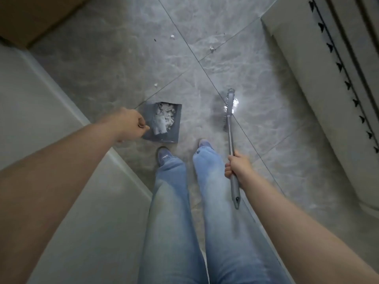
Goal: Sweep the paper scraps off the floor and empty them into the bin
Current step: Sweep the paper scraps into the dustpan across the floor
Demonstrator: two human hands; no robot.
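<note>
A grey dustpan (177, 128) sits low over the grey tiled floor, filled with white paper scraps (164, 119). My left hand (127, 124) is curled into a fist at the dustpan's left edge, apparently gripping its handle, which is hidden by the fingers. My right hand (236, 168) grips the grey handle of a broom (230, 111), whose head points away from me near the floor. A few small paper scraps lie loose on the floor, one scrap (156, 85), another scrap (172, 36) and a third scrap (211, 49) farther ahead.
My legs in blue jeans and shoes (164, 155) stand just behind the dustpan. A pale surface (41, 111) runs along the left, a brown cardboard box (30, 15) sits top left, and a white unit (317, 68) with black clips lines the right.
</note>
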